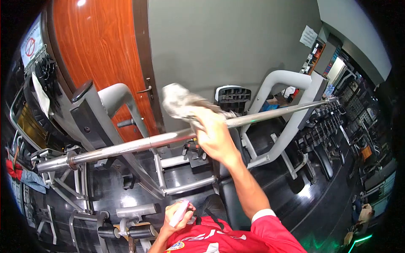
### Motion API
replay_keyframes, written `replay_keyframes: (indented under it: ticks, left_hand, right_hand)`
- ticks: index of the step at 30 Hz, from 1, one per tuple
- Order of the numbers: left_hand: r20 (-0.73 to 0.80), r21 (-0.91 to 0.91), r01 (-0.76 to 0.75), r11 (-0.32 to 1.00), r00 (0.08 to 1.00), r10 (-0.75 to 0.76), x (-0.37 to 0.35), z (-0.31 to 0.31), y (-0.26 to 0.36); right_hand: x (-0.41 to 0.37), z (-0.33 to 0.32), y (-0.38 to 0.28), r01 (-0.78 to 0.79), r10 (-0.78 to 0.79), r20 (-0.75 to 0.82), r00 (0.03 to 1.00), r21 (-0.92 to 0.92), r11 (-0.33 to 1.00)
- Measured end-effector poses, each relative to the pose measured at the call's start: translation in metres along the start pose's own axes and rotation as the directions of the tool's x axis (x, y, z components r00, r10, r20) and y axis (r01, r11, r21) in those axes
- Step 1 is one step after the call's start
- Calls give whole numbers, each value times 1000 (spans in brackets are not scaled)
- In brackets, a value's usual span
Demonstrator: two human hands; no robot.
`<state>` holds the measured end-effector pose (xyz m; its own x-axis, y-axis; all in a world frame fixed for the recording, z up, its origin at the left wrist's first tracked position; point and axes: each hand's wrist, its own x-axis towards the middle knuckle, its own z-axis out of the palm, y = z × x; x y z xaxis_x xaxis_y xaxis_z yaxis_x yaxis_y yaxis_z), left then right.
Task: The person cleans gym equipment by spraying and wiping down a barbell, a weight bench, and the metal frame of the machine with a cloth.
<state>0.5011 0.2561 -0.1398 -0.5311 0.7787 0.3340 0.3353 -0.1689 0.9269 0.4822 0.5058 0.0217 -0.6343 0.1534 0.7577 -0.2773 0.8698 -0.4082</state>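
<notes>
Our right hand [215, 135] is closed around a crumpled grey-white cloth [181, 103], fingers curled over it and pressing it onto the barbell [126, 147]. Most of the cloth bunches out at 10 o'clock from the knuckles. The steel bar runs on a slant across the view, from its sleeve end at 8 o'clock up to the far tip at 2 o'clock, with the hand near its middle. Low down, at 7 o'clock from the right hand and close to our red shirt [236, 236], our left hand [175, 217] is wrapped tight around a pale pink bottle [180, 212]. The grip hides most of the bottle, so we cannot tell what is in it or how full it is. Under the bar lies the black bench pad [230, 198]. Grey rack uprights [291, 84] carry the bar at 2 o'clock. A brown wooden door [101, 55] stands at 11 o'clock, and rows of dumbbells [337, 122] line the far side at 3 o'clock.
</notes>
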Motion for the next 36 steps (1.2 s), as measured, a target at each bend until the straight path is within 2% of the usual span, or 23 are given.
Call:
replay_keyframes:
  ticks: [1,2,4,7,10,14,16,18,20,22,24,25,26,28,29,30,35,36]
  left_hand:
    - [8,-4,2,1000,1000,-2,2,2,1]
    - [34,-17,-9,1000,999,9,5,5,2]
    - [71,-29,-22,999,997,24,13,8,4]
    - [120,-42,-174,984,977,178,24,13,11]
    - [157,-39,-186,982,969,190,29,12,16]
    - [139,-25,-165,986,976,167,24,8,8]
    - [122,-23,-134,991,983,136,19,4,3]
    - [106,-21,-103,994,989,104,17,-1,0]
    - [61,-29,-94,995,994,95,16,-5,-1]
    - [55,-40,-38,998,998,40,14,-10,0]
    - [58,-55,19,998,998,-16,13,-15,0]
    - [50,-38,27,999,998,-25,14,-16,0]
    - [42,-22,36,999,999,-35,14,-18,0]
    - [23,-45,44,998,999,-43,14,-19,-1]
    - [5,-65,54,996,999,-53,14,-20,-1]
    - [5,-66,54,996,999,-54,13,-20,-2]
    - [-7,-75,36,997,999,-37,9,-21,-8]
    - [-6,-79,33,996,999,-33,9,-20,-8]
  right_hand:
    - [6,3,7,-30,29,215,976,3,1000]
    - [22,6,4,-76,192,575,796,-219,973]
    - [33,16,11,-96,231,648,726,-238,967]
    - [52,-3,23,-202,324,791,519,-254,946]
    - [56,-15,68,-110,246,869,430,-220,969]
    - [62,-59,97,-96,339,891,302,-325,941]
    - [67,-80,106,-90,411,894,175,-401,911]
    - [60,-98,135,-79,499,852,157,-493,866]
    - [68,-119,135,-34,630,770,100,-630,776]
    - [63,-139,157,104,729,643,235,-763,638]
    - [68,-152,170,132,811,559,175,-829,543]
    - [69,-155,162,129,820,525,227,-851,509]
    - [67,-155,154,130,822,523,227,-852,506]
    - [63,-151,139,-123,732,657,181,-723,680]
    - [54,-145,152,-280,659,746,100,-614,738]
    - [45,-143,162,-321,623,778,81,-571,755]
    - [47,-138,144,-326,582,801,140,-518,791]
    - [46,-134,143,-259,604,778,175,-556,790]
